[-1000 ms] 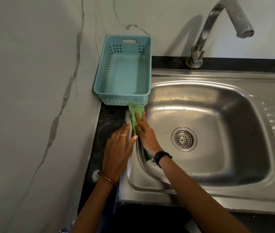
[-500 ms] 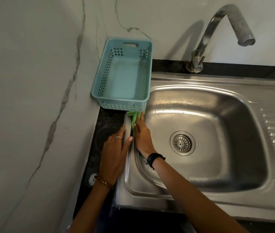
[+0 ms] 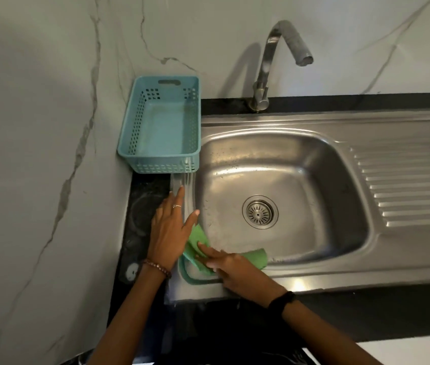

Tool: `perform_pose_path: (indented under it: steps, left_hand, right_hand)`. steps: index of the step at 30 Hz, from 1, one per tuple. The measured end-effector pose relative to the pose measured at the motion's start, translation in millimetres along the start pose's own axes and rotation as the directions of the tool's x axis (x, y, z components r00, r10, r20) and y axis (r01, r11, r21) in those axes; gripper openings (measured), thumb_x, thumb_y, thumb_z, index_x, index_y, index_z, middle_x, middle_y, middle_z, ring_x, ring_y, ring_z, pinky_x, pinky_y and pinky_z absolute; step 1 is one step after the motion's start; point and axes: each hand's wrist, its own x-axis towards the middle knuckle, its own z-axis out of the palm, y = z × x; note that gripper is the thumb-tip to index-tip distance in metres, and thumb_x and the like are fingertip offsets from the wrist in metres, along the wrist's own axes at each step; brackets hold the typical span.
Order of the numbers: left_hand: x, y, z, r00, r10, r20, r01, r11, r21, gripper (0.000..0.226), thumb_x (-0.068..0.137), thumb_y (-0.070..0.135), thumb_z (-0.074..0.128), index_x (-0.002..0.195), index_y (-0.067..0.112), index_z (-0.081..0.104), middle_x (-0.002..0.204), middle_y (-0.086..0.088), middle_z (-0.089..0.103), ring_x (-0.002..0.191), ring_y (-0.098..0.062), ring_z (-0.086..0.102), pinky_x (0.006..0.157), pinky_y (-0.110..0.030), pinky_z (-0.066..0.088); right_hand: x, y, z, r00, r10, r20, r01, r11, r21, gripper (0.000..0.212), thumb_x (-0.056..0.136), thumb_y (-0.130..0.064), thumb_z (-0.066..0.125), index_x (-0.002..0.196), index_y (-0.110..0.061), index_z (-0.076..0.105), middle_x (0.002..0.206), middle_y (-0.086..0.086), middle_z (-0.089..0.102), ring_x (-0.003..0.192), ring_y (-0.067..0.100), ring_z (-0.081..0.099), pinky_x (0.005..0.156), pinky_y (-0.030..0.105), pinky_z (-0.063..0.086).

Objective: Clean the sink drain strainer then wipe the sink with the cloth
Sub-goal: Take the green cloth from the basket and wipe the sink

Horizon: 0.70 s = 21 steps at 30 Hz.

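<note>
The steel sink [image 3: 287,143] has a round drain strainer [image 3: 259,212] seated in its floor. A green cloth [image 3: 198,239] lies over the sink's near-left corner, one end showing at the right of my hand. My right hand [image 3: 231,270] presses flat on the cloth, fingers straight and pointing left. My left hand [image 3: 168,230] rests flat on the sink's left rim, fingers straight, thumb spread toward the bowl just above the cloth.
A light blue perforated basket [image 3: 132,143] stands at the back left against the marble wall. A curved steel tap [image 3: 269,61] rises behind the bowl. A ribbed drainboard [image 3: 406,185] runs to the right. Black counter [image 3: 143,206] borders the sink at left.
My right hand has slid the cloth from the far end of the left rim, by the basket, back to the near-left corner. The left hand stayed on the rim.
</note>
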Motion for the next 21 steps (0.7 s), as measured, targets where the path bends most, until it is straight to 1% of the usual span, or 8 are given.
perform_pose_path:
  steps: [3,7,10,12,14,16,17,21]
  left_hand:
    - [-4.0,4.3,5.5,0.999,0.034,0.018,-0.035,0.999,0.034,0.066,0.093,0.036,0.046,0.147,0.021,0.011,0.156,-0.013,0.013,0.145,-0.027,0.009,0.118,-0.041,0.005]
    - [-12.6,14.5,16.9,0.996,0.085,0.028,-0.085,0.996,0.016,0.065,0.093,0.029,0.049,0.147,0.018,0.015,0.156,-0.011,0.014,0.146,-0.023,0.006,0.119,-0.037,0.001]
    - [-16.8,28.2,28.9,0.993,0.077,0.089,-0.083,0.995,0.063,0.064,0.093,0.032,0.047,0.147,0.022,0.014,0.157,-0.009,0.01,0.146,-0.023,0.001,0.118,-0.041,-0.003]
    - [-18.4,35.4,34.6,0.991,0.012,0.137,-0.034,0.986,0.161,0.068,0.092,0.039,0.046,0.147,0.025,0.008,0.158,-0.009,0.003,0.145,-0.028,-0.006,0.116,-0.046,-0.006]
    - [-17.9,42.6,38.8,0.984,-0.056,0.171,0.014,0.971,0.239,0.073,0.09,0.044,0.047,0.147,0.026,0.004,0.157,-0.013,-0.002,0.144,-0.032,-0.01,0.115,-0.051,-0.007]
    - [-17.4,49.0,41.7,0.979,-0.095,0.182,0.041,0.959,0.281,0.075,0.09,0.045,0.047,0.147,0.025,0.003,0.157,-0.016,-0.005,0.144,-0.034,-0.012,0.115,-0.053,-0.006]
    - [-17.0,51.2,42.8,0.978,-0.104,0.18,0.047,0.953,0.299,0.075,0.09,0.045,0.046,0.147,0.025,0.003,0.156,-0.017,-0.006,0.144,-0.034,-0.012,0.116,-0.054,-0.004]
    - [-11.2,59.7,46.4,0.982,-0.144,0.123,0.089,0.922,0.376,0.074,0.091,0.044,0.046,0.148,0.02,0.006,0.154,-0.024,-0.009,0.143,-0.038,-0.01,0.116,-0.052,-0.001]
  right_hand:
    - [-35.5,16.9,-15.8,0.998,0.043,0.037,-0.042,0.998,-0.038,0.068,0.076,0.009,0.042,0.134,-0.024,0.05,0.152,-0.01,0.028,0.139,0.014,0.033,0.117,0.022,0.021]
    - [-85.6,52.9,-49.1,0.986,0.168,0.012,-0.167,0.982,-0.086,0.068,0.073,0.008,0.047,0.131,-0.028,0.053,0.148,-0.014,0.036,0.135,0.007,0.038,0.111,0.013,0.023]
    - [-122.4,86.2,-77.2,0.961,0.278,-0.012,-0.277,0.952,-0.134,0.059,0.082,0.002,0.052,0.132,-0.031,0.051,0.147,-0.014,0.037,0.135,0.005,0.038,0.116,0.023,0.021]
    - [-144.4,110.7,-95.3,0.929,0.368,-0.03,-0.365,0.905,-0.217,0.064,0.08,0.002,0.05,0.135,-0.031,0.046,0.15,-0.014,0.031,0.136,0.005,0.035,0.119,0.033,0.005]
    - [-164.4,134.6,-113.4,0.867,0.49,-0.092,-0.494,0.817,-0.298,0.071,0.076,0.003,0.048,0.139,-0.03,0.039,0.154,-0.014,0.02,0.141,0.005,0.025,0.116,0.043,-0.006]
    - [-175.7,154.5,-129.2,0.809,0.567,-0.153,-0.579,0.728,-0.367,0.073,0.077,0.003,0.045,0.141,-0.031,0.034,0.157,-0.011,0.008,0.145,0.007,0.01,0.115,0.051,-0.005]
    - [-176.8,162.2,-135.0,0.804,0.57,-0.171,-0.586,0.708,-0.395,0.074,0.078,0.004,0.044,0.142,-0.031,0.032,0.158,-0.009,0.004,0.146,0.009,0.004,0.115,0.053,-0.003]
    - [-165.3,187.6,-157.5,0.828,0.502,-0.25,-0.56,0.713,-0.421,0.07,0.082,0.008,0.038,0.143,-0.027,0.034,0.159,-0.002,0.002,0.147,0.019,-0.001,0.117,0.046,0.001]
